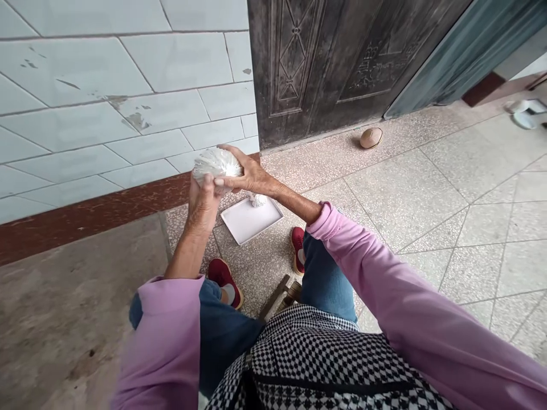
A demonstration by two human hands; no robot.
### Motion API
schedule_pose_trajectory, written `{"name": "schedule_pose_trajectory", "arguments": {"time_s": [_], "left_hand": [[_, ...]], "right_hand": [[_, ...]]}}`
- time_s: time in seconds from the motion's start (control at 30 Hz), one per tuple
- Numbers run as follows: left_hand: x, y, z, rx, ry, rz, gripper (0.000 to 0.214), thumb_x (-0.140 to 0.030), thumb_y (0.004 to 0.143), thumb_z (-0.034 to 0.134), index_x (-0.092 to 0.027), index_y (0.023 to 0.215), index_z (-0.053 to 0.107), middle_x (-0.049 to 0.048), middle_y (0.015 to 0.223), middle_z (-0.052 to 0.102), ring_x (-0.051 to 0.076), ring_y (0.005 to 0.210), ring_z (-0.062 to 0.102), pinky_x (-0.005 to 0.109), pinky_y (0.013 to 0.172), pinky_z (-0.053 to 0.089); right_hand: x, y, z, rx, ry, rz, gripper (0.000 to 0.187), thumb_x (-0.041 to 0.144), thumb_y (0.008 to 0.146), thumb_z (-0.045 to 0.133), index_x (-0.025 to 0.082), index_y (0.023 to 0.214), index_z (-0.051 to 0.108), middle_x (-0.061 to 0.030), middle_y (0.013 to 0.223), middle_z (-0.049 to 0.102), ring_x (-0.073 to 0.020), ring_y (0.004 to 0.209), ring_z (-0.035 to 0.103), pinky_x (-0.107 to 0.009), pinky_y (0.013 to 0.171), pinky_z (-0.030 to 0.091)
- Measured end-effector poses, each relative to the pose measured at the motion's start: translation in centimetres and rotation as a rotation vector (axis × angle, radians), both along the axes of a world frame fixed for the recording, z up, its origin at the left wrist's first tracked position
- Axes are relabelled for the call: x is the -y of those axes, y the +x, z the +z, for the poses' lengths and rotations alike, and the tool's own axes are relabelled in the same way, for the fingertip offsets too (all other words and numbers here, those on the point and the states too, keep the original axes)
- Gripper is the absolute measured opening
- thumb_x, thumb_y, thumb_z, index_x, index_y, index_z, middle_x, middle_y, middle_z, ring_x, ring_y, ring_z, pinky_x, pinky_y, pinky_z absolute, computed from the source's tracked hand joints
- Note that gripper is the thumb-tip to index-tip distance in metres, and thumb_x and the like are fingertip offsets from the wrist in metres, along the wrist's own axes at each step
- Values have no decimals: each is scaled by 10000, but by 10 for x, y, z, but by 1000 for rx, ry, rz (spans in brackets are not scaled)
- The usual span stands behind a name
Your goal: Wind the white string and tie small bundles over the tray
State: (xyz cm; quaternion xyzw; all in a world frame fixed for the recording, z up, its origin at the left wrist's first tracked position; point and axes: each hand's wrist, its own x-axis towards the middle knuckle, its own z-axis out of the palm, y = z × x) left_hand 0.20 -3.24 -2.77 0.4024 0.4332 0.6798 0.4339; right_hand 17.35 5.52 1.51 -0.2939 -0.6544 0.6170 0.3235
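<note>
A round white ribbed bundle (215, 162), like a ball of fine threads or folded paper, is held up in front of me between both hands. My left hand (204, 202) grips it from below with fingers closed round its underside. My right hand (244, 173) lies over its right side, fingers curled on it. Below the hands, a white flat tray (239, 223) rests on the floor, with a small white tuft (258, 200) at its far edge. I am seated, knees apart, red shoes on the floor.
A white tiled wall with a dark red skirting (85, 219) runs on the left. A dark embossed metal door (325, 62) stands ahead. A small round brown lid-like object (371, 138) lies by the door. Wooden stool legs (280, 296) show between my knees.
</note>
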Motion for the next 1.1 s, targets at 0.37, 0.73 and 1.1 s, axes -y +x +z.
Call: {"name": "schedule_pose_trajectory", "arguments": {"time_s": [0.37,0.73,1.1], "left_hand": [[0,-40,6,-133,-15,107,968,-746,883,1142,-269,1645,785,137,1601,877,259,937,869,352,684,587],[37,-61,56,-263,-88,-90,385,-520,932,1049,-196,865,851,42,685,664,136,590,499,304,520,401],[67,-74,56,-583,-125,-151,275,-429,989,841,-193,852,879,-13,562,540,145,530,443,329,547,333]], "right_hand": [[-19,31,-2,-234,-230,102,987,974,1053,892,252,1704,721,-178,1548,819,-402,1445,849,-521,995,884],[-53,81,-24,19,30,123,1065,907,1014,960,183,1743,678,-214,1575,817,-356,1329,827,-426,945,828],[-66,76,-93,977,644,-36,978,388,1047,946,65,1895,584,-343,1784,729,-531,1493,809,-691,1329,681]]}}
